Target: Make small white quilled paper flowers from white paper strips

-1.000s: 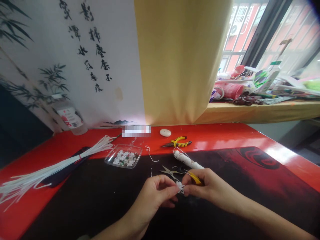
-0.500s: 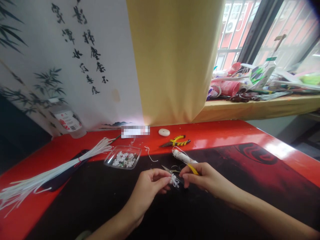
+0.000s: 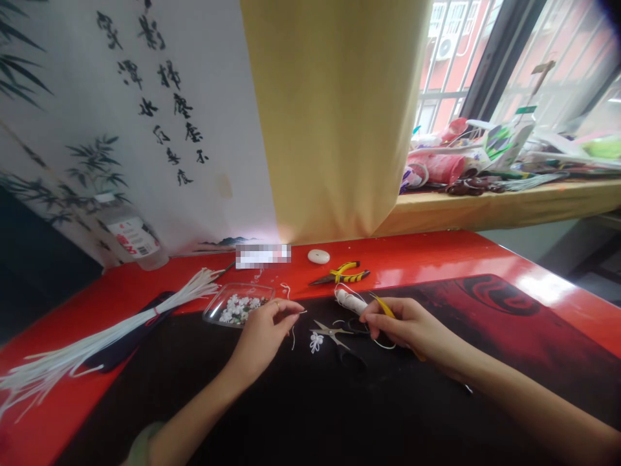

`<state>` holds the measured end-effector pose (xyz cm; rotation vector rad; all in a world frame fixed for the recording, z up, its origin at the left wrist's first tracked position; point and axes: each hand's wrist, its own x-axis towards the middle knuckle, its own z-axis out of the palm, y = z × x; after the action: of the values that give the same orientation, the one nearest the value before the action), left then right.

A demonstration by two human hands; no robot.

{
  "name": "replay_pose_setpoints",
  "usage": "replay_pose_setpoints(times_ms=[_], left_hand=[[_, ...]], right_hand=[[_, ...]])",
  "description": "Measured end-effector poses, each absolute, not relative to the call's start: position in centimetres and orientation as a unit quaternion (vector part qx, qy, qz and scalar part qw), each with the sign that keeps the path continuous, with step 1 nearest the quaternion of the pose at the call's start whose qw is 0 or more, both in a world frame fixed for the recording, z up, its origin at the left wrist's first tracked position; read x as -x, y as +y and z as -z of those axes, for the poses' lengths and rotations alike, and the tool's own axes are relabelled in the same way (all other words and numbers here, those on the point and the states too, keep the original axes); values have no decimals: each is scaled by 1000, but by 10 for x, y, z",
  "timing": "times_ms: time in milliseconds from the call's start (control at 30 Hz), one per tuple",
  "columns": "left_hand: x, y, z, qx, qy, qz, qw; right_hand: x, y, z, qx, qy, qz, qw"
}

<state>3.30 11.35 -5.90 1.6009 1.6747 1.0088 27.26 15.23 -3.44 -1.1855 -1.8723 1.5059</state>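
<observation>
Pinched in my left hand (image 3: pixel 264 333) is a short white cord (image 3: pixel 293 338), partly hidden by the fingers, held above the mat just right of the clear tray. My right hand (image 3: pixel 398 323) is closed around yellow tweezers (image 3: pixel 385 307), its fingers by the handle of the black-handled scissors (image 3: pixel 332 332). Those scissors lie on the mat with blades spread. Close to their blades rests a small white looped cord knot (image 3: pixel 316 342). Behind my right hand is a roll of white cord (image 3: pixel 350 300), with a loose strand trailing from it.
A clear tray (image 3: pixel 209 315) of white flower-shaped pieces stands behind my left hand. Yellow-black pliers (image 3: pixel 342 274) and a white oval object (image 3: pixel 319 257) lie farther back. White cords (image 3: pixel 145 317) lie bundled at left, near a plastic bottle (image 3: pixel 138 239). The windowsill (image 3: pixel 485 204) is cluttered.
My left hand has let go of the looped knot, now on the mat, and has moved left and up to a white cord. My right hand has shifted slightly right and up with the tweezers.
</observation>
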Motion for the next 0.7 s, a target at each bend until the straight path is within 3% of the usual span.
replay_pose_setpoints(times_ms=[700], left_hand=[[-49, 104, 77, -709, 620, -217, 257]], right_hand=[[-282, 162, 38, 434, -712, -515, 201]])
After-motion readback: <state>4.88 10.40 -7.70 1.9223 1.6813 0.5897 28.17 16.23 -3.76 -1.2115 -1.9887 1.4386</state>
